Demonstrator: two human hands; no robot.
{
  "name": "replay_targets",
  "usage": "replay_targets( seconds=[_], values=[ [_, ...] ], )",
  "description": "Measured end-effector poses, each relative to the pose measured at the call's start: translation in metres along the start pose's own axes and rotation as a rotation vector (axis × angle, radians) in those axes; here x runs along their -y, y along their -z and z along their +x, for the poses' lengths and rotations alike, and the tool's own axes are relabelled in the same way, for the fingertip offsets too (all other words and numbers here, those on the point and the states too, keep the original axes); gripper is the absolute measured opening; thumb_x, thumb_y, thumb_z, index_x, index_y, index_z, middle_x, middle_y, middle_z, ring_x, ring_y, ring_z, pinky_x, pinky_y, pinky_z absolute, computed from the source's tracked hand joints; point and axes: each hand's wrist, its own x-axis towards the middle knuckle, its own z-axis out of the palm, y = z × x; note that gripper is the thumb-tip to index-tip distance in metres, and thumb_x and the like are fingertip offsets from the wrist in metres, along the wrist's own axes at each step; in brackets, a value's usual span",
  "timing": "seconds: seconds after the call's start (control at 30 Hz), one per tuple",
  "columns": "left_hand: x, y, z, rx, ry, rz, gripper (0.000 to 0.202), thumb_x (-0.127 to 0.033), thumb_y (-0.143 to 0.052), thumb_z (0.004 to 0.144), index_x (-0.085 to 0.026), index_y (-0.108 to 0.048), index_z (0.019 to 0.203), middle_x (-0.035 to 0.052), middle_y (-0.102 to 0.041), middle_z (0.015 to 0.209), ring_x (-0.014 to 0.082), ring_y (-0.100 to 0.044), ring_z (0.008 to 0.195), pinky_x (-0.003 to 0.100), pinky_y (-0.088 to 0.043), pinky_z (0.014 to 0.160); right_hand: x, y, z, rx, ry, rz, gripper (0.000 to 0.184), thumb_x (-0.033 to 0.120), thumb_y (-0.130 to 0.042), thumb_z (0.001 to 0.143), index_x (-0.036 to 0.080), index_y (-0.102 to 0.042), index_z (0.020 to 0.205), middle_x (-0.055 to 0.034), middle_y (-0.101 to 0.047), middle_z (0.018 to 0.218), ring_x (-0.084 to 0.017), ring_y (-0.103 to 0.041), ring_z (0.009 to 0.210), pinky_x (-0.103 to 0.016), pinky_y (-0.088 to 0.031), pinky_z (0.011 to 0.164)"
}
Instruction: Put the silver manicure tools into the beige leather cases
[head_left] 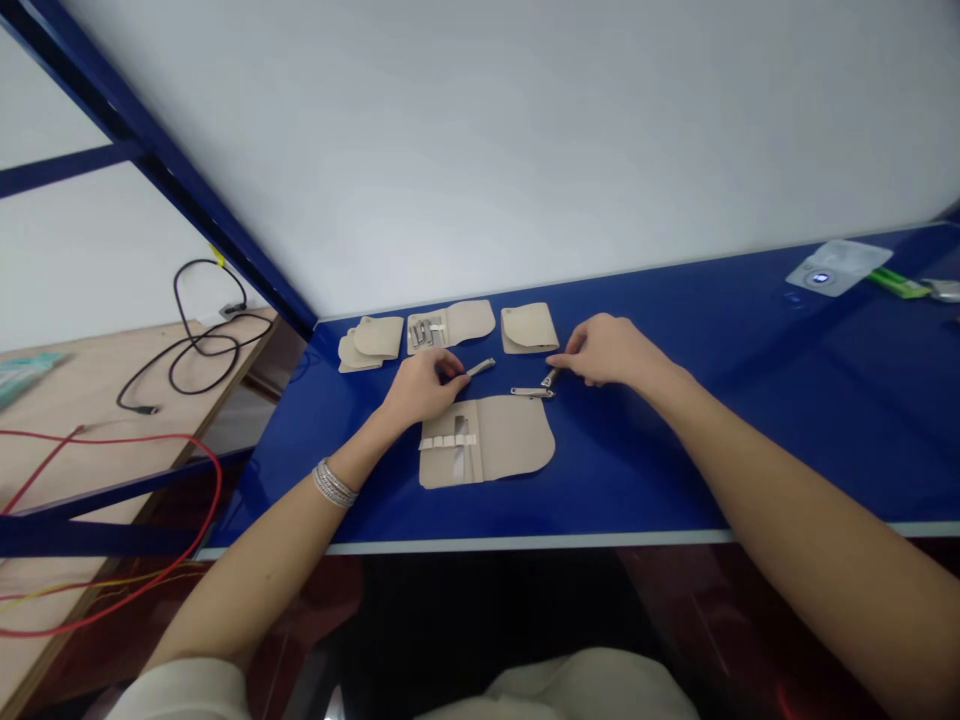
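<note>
My left hand (430, 387) is closed in a pinch on the near end of a small silver nail clipper (481, 367), just above an open beige case (517, 440). With thumb and fingertips, my right hand (604, 350) grips a second nail clipper (550, 378), which is angled toward the table. A third clipper (531, 392) lies flat beside it, near the case's upper edge. Inside the open case, a flat metal nail file (459, 455) sits under a strip of elastic loops (435, 443).
Behind my hands are another open case (472, 320) holding several metal tools, a closed case (529, 328) and folded beige cases (377, 338). Clear packaging (840, 266) lies at the blue table's (645, 480) far right. A blue frame post (217, 200) and black cable (196, 345) are left.
</note>
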Motion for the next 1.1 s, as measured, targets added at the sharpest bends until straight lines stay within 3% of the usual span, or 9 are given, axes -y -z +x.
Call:
replay_targets(
  seconds=[0.17,0.4,0.53,0.7,0.93,1.1],
  values=[
    [0.000,-0.002,0.001,0.014,-0.039,0.007,0.011,-0.027,-0.069,0.075,-0.018,-0.074,0.081,0.0053,-0.071,0.078,0.0162,-0.058,0.062,0.030,-0.047,0.064,0.000,0.005,-0.001,0.011,-0.056,-0.085,0.034,0.050,-0.069,0.077,0.018,-0.067,0.064,-0.0073,-0.065,0.051,-0.022,-0.064,0.051,-0.033,-0.049,0.054],
    [-0.003,-0.008,0.000,0.015,-0.090,0.036,0.014,-0.025,-0.066,0.077,-0.017,-0.075,0.085,0.0036,-0.071,0.081,0.0132,-0.057,0.061,0.028,-0.048,0.064,0.007,-0.015,-0.001,-0.079,0.043,-0.210,0.037,0.054,-0.061,0.081,0.019,-0.070,0.073,-0.0129,-0.072,0.085,-0.030,-0.068,0.085,-0.035,-0.049,0.067],
    [-0.005,-0.014,0.000,-0.013,-0.135,0.017,0.014,-0.027,-0.067,0.078,-0.017,-0.074,0.086,0.0035,-0.069,0.081,0.0128,-0.056,0.061,0.027,-0.047,0.063,0.014,-0.028,-0.004,-0.091,0.133,-0.186,0.036,0.049,-0.056,0.086,0.019,-0.067,0.069,-0.0124,-0.071,0.081,-0.029,-0.068,0.080,-0.035,-0.047,0.066],
    [-0.004,-0.014,0.000,-0.007,-0.146,0.015,0.013,-0.027,-0.067,0.080,-0.017,-0.072,0.086,0.0031,-0.068,0.081,0.0127,-0.055,0.061,0.027,-0.047,0.063,0.014,-0.026,-0.006,-0.110,0.184,-0.111,0.033,0.046,-0.058,0.085,0.019,-0.067,0.069,-0.0095,-0.071,0.076,-0.026,-0.066,0.078,-0.032,-0.044,0.062],
    [-0.004,-0.010,-0.003,0.007,-0.204,0.087,0.009,-0.020,-0.060,0.085,-0.016,-0.065,0.091,0.0057,-0.064,0.089,0.0164,-0.059,0.073,0.031,-0.049,0.071,0.006,-0.017,-0.004,-0.024,0.386,-0.023,0.031,0.044,-0.071,0.076,0.020,-0.071,0.096,-0.0005,-0.070,0.069,-0.017,-0.064,0.067,-0.027,-0.043,0.061],
    [-0.001,-0.008,-0.002,0.003,-0.227,0.054,0.007,-0.017,-0.056,0.088,-0.016,-0.060,0.094,0.0056,-0.068,0.091,0.0168,-0.061,0.075,0.032,-0.049,0.076,0.006,-0.021,-0.004,0.002,0.416,-0.063,0.013,0.031,-0.067,0.078,0.022,-0.072,0.086,0.0011,-0.066,0.066,-0.015,-0.059,0.062,-0.026,-0.039,0.057]
  ],
)
